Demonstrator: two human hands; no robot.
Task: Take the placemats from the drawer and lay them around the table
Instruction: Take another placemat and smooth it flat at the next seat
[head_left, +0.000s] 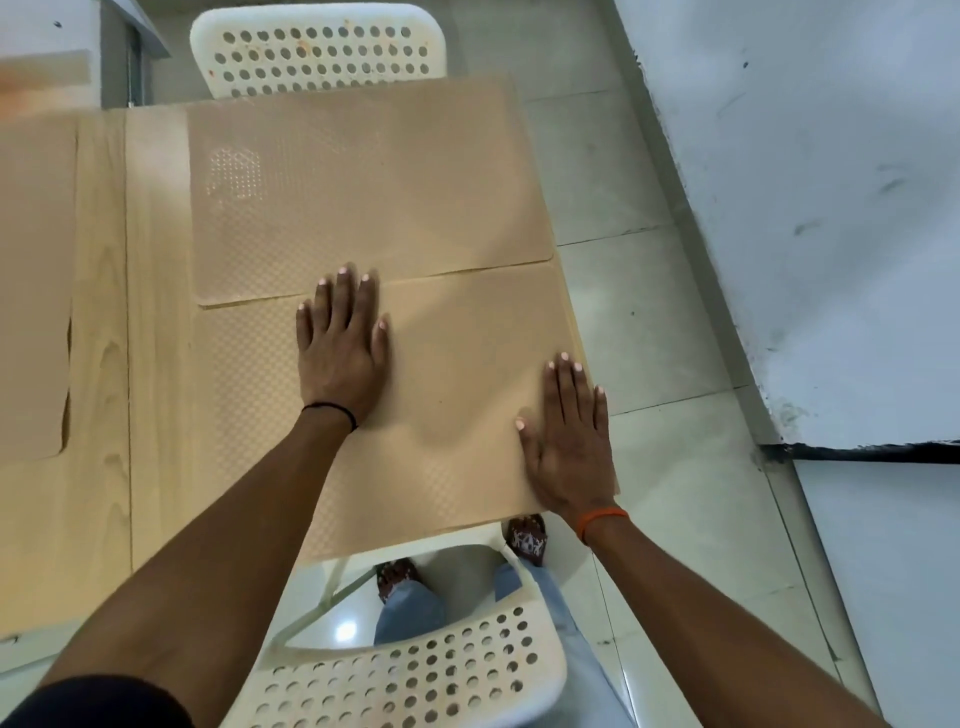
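A beige textured placemat (457, 374) lies at the near right end of the light wooden table (104, 364). My left hand (343, 348) presses flat on its far middle, fingers straight. Flat on the mat's right edge lies my right hand (571, 441), by the table's corner. A second beige placemat (363, 192) lies just beyond, its near edge overlapping the first. A third placemat (31, 291) lies at the left edge of view. No drawer is in view.
A white perforated chair (322, 52) stands at the table's far side, and another (415, 670) is right below me at the near side. My feet and legs show between chair and table. Tiled floor and a white wall (805, 208) lie to the right.
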